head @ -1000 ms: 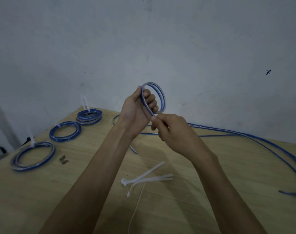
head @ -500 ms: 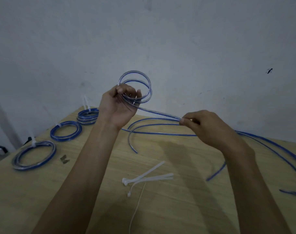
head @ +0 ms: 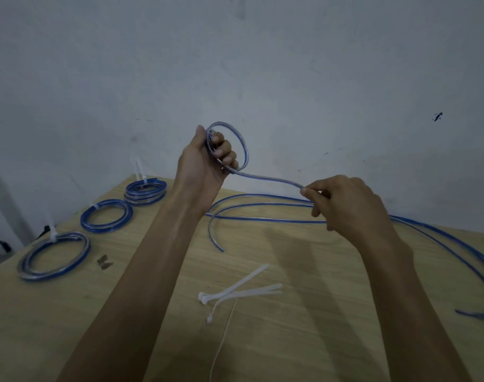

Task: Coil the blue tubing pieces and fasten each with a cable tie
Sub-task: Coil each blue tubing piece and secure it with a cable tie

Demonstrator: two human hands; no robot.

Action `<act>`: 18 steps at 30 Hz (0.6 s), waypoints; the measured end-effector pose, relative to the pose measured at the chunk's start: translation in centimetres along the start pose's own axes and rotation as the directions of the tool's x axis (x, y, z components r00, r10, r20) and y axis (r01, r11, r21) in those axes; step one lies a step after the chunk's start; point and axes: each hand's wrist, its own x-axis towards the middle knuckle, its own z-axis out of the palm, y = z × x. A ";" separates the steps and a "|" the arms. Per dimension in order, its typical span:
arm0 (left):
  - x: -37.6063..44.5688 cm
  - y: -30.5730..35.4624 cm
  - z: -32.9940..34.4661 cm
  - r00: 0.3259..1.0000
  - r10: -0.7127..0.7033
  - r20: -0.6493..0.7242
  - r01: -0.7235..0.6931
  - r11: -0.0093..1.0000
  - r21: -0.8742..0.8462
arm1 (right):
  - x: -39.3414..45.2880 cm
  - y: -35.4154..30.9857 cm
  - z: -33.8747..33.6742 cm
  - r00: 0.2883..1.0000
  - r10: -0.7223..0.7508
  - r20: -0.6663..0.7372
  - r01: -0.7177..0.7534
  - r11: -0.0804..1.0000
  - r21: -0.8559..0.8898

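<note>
- Left hand point(head: 205, 164) grips a part-wound coil point(head: 230, 144) held up over the table point(head: 318, 340); right hand point(head: 345, 205) pinches the tubing's tail just beside it.
- Three tied coils point(head: 54, 256) lie at the far left: that much looks done.
- Loose tubing point(head: 263, 206) trails right, uncoiled.
- Spare ties point(head: 238, 293) wait near the front, so I judge several pieces remain.

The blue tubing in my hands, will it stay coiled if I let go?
Probably not. The blue tubing arcs springily between left hand and right hand, so it looks semi-stiff. The finished coils all carry ties.
</note>
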 end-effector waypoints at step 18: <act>-0.6 -0.6 1.0 0.988 -0.080 0.133 0.110 0.966 -0.233 | 0.0 -2.4 2.3 1.000 -0.005 -0.008 0.008 0.878 0.479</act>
